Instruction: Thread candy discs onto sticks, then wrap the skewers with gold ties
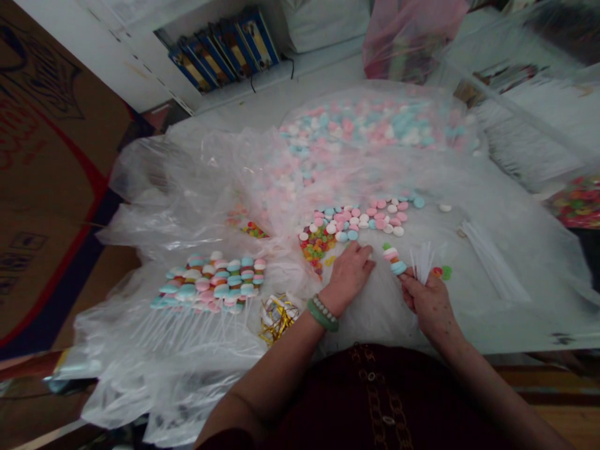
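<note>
From the head camera I recorded the right hand (430, 305) with its grip closed on a candy skewer (392, 257) and a fan of white sticks (423, 261), the skewer's candies projecting beyond the fingers, above the surface (539, 322). The left hand (349, 276) was low over the surface, near the loose pastel candies (360, 219) and the ring gummies (316, 244); I could not tell whether its grip was open or held anything. Red and green rings (443, 272) lay just beside the right hand. I noted a pile of filled skewers (215, 281) on clear plastic to the left, with gold ties (279, 317) between that pile and the left forearm.
</note>
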Tool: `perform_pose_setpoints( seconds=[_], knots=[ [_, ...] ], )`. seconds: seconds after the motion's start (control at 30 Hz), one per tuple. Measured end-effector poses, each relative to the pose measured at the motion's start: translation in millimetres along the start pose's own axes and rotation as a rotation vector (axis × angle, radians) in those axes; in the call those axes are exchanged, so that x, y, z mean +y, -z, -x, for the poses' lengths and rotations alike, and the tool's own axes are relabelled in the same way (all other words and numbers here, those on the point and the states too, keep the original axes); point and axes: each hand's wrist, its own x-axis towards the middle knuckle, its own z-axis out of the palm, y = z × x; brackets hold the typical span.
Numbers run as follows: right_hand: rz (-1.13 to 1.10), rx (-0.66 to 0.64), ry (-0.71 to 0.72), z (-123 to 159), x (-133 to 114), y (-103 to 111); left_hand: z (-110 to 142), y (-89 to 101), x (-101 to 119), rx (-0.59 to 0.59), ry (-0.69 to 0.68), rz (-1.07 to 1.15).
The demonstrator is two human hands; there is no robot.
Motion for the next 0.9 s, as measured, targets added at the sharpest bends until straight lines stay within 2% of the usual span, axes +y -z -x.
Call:
perform_pose_setpoints(
  seconds=[0.1, 0.23, 0.3, 0.37, 0.47, 0.53, 0.63, 0.73, 0.9],
  knots=[
    [0.018, 0.034, -0.019, -1, 0, 0, -11, -0.1, -7, 0.009, 0.019, 0.026],
    [-0.04, 0.035, -0.042, -1, 0, 0, -6, 12.9, -20, 0.205, 0.142, 0.216],
    [-0.056, 0.036, -0.052, -1, 0, 0, 6, 19.4, -21, 0.245, 0.138, 0.258],
    [-0.067, 0.042, -0.068, 0, 0, -2, 21, 19.6, -17, 0.206, 0.079, 0.249],
    [-0.075, 0.025, -0.072, 1, 0, -4, 41, 6.5, -11, 0.084, -0.033, 0.163],
    [-0.072, 0.003, -0.06, 3, -1, -5, 48, -5.8, -10, 0.021, -0.103, 0.076],
    [-0.082, -0.017, -0.051, 5, -1, -5, 48, -18.1, -15, 0.0, -0.178, -0.03],
    [-0.071, -0.01, -0.056, 6, -2, -6, 44, -19.3, -18, -0.015, -0.22, -0.082],
    [-0.058, -0.018, -0.041, 4, -1, -5, 48, -9.8, -18, -0.062, -0.262, -0.105]
  ],
)
